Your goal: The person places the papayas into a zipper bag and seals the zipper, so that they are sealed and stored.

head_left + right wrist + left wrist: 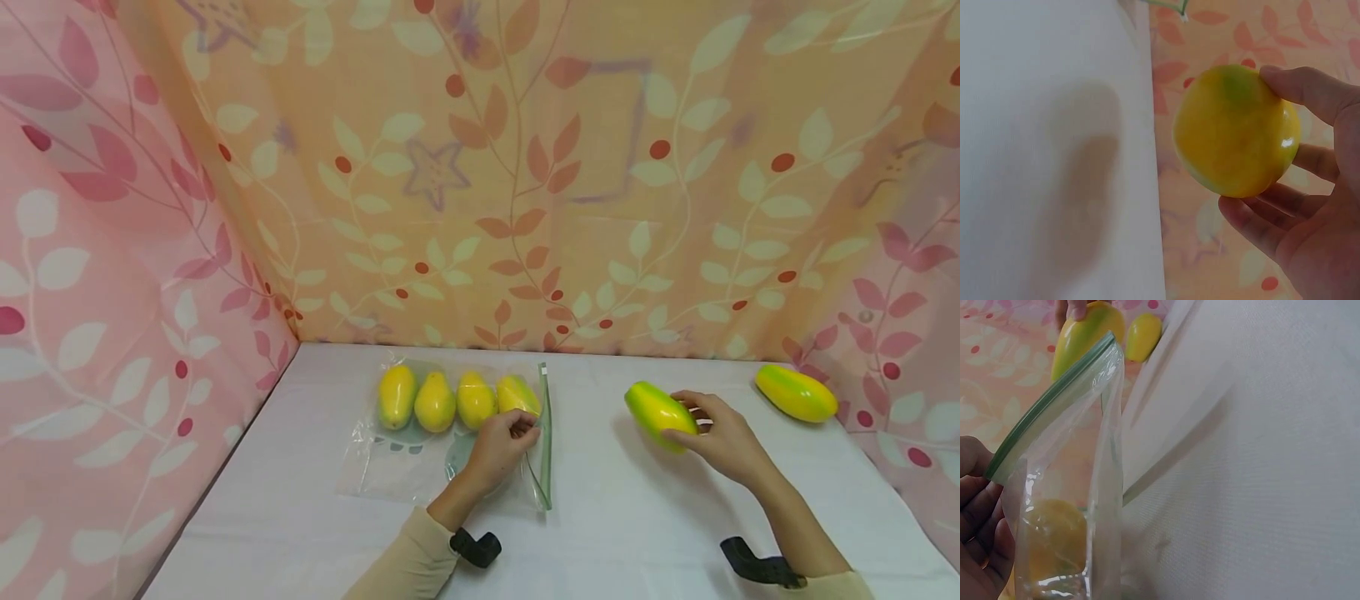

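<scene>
Above table [592,542], right hand [723,437] curls round yellow-green fruit [651,407]; left hand [498,450] pinches clear bag [401,479] at zip edge [547,454]. Likely best: spread mouth wide, insert end-first.

Rightmost bagged fruit [517,393] partly hidden (behind left hand [498,450]), sleeves [408,554] cropped

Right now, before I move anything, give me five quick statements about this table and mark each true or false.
1. The right hand holds a yellow-green fruit. True.
2. A loose fruit lies toward the right end of the white table. True.
3. The yellow-green fruit rests on the white table. False: it is held above it.
4. The left hand pinches the clear bag at its green edge. True.
5. Only two fruits are inside the clear bag. False: four fruits are.
</scene>
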`<state>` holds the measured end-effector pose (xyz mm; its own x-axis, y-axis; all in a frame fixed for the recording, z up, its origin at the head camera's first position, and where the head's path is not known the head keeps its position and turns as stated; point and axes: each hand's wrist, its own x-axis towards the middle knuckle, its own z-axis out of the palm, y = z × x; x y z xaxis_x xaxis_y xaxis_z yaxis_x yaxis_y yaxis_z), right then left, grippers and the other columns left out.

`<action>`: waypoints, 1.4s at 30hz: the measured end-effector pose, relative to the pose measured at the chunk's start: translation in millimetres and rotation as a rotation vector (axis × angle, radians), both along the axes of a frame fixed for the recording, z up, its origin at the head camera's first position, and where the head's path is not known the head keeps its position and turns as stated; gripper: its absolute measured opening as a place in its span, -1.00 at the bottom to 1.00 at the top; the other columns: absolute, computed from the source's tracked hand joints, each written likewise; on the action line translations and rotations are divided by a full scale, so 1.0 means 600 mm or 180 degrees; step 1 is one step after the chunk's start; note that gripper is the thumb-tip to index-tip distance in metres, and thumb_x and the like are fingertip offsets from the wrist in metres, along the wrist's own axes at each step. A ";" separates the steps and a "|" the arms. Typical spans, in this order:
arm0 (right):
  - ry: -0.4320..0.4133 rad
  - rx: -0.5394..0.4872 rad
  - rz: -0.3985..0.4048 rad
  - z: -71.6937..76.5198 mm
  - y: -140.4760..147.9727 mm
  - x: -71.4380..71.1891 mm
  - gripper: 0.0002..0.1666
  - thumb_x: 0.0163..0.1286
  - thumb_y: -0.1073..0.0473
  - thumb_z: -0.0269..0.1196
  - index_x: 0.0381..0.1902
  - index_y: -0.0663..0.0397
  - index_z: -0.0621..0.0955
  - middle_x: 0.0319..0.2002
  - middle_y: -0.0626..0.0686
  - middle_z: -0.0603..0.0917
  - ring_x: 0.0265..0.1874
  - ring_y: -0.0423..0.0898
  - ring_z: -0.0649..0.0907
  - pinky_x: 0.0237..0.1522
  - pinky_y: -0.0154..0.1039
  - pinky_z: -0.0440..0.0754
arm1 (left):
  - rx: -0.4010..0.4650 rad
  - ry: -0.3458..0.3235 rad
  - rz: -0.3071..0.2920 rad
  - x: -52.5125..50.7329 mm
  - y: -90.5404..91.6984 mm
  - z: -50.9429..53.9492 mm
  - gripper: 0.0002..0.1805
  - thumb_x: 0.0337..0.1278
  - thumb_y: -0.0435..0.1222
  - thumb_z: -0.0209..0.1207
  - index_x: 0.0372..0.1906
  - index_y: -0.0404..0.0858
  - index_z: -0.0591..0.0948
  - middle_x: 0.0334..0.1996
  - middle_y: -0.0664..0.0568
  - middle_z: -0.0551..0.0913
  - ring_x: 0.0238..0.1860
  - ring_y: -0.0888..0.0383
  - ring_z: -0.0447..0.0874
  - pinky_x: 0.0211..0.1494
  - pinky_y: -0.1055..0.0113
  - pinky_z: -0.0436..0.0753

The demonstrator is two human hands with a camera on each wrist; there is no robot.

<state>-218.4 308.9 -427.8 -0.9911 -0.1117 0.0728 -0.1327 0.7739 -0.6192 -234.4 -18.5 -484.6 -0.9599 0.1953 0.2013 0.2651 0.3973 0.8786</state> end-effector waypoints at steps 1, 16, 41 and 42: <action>-0.0007 -0.0015 0.0034 0.000 -0.005 0.000 -0.17 0.22 -0.16 0.36 0.28 0.24 0.42 0.14 0.35 0.49 0.02 0.22 0.55 0.06 0.18 0.60 | -0.0001 0.0000 0.0006 0.000 0.000 0.000 -0.85 0.18 -0.31 0.25 -0.18 -0.26 0.70 -0.37 0.09 0.67 -0.37 0.32 0.51 -0.25 0.52 0.56; -0.0145 -0.0264 0.0639 -0.022 -0.071 -0.010 -0.31 0.15 -0.07 0.42 0.18 0.13 0.53 0.09 0.17 0.60 -0.04 0.01 0.56 -0.04 -0.17 0.64 | -0.0024 0.0019 0.0044 0.001 0.003 0.005 -0.86 0.17 -0.29 0.26 -0.19 -0.24 0.70 -0.38 0.09 0.67 -0.37 0.32 0.51 -0.26 0.53 0.56; -0.0779 -0.0677 0.1480 -0.048 -0.152 -0.022 -0.37 0.15 -0.02 0.42 0.16 0.06 0.55 0.14 0.13 0.59 0.03 0.04 0.55 -0.01 -0.14 0.57 | 0.0016 0.0044 -0.0032 0.002 0.005 0.020 -0.83 0.23 -0.24 0.23 -0.16 -0.22 0.69 -0.35 0.08 0.67 -0.36 0.29 0.52 -0.23 0.56 0.56; -0.0791 -0.0699 0.1486 -0.049 -0.154 -0.023 -0.37 0.15 -0.02 0.43 0.16 0.05 0.55 0.14 0.13 0.59 0.04 0.05 0.54 -0.02 -0.11 0.57 | 0.0021 0.0049 -0.0038 0.001 0.005 0.019 -0.83 0.23 -0.24 0.23 -0.16 -0.23 0.69 -0.36 0.08 0.67 -0.36 0.29 0.52 -0.23 0.56 0.56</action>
